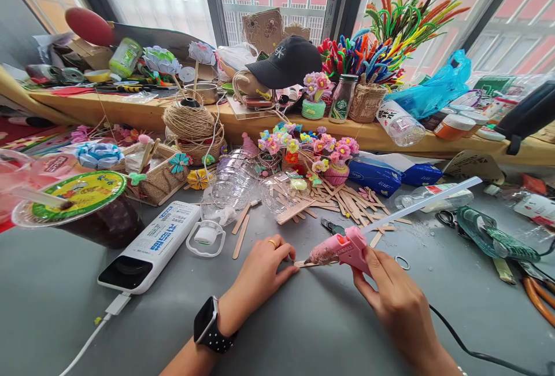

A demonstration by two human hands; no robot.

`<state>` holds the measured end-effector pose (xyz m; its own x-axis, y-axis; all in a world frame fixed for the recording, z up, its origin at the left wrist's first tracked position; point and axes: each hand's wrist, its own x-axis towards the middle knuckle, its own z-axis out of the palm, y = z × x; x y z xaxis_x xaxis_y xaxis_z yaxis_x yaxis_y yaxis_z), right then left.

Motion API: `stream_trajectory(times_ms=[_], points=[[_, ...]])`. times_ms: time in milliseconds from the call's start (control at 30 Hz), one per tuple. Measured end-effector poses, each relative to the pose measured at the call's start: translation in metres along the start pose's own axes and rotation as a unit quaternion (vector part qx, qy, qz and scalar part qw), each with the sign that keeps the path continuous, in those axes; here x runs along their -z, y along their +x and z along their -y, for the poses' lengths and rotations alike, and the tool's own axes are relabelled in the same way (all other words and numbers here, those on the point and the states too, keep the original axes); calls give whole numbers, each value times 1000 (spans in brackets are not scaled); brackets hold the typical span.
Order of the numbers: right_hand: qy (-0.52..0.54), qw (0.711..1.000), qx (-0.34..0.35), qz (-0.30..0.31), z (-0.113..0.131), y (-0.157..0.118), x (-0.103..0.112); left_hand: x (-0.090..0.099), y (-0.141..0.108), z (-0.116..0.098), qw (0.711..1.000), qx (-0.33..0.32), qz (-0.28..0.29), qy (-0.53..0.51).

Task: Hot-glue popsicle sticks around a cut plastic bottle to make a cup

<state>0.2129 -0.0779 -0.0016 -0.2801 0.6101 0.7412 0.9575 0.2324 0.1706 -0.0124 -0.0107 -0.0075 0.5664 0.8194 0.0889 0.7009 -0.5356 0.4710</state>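
Observation:
My right hand [390,292] is wrapped round the handle of a pink hot glue gun [347,249]. A long translucent glue stick [427,201] juts from its back, up and to the right. The nozzle points left and down at a wooden craft stick [313,264] on the grey table; whether it touches is too small to tell. My left hand [269,263], with a ring and a black watch [208,324], pinches the left end of that stick between thumb and fingers. Behind the gun lie dark-handled pliers [333,227], partly hidden by it.
A pile of loose craft sticks [342,196] and clear plastic bottles [232,182] lie beyond my hands. On the left stand a white power bank [151,246] and a sealed drink cup [95,222]. Orange-handled scissors [537,295] and the black cord [459,338] are at right.

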Motion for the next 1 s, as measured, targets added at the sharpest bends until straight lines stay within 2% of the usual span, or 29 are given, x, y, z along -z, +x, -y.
stream_trajectory(times_ms=[433,1000], points=[[-2,1000,-2,1,0,0,0,-3,1,-1,999,-25,-6,25],[-7,1000,3,-3,-3,-2,2,0,1,-4,1000,-6,11,20]])
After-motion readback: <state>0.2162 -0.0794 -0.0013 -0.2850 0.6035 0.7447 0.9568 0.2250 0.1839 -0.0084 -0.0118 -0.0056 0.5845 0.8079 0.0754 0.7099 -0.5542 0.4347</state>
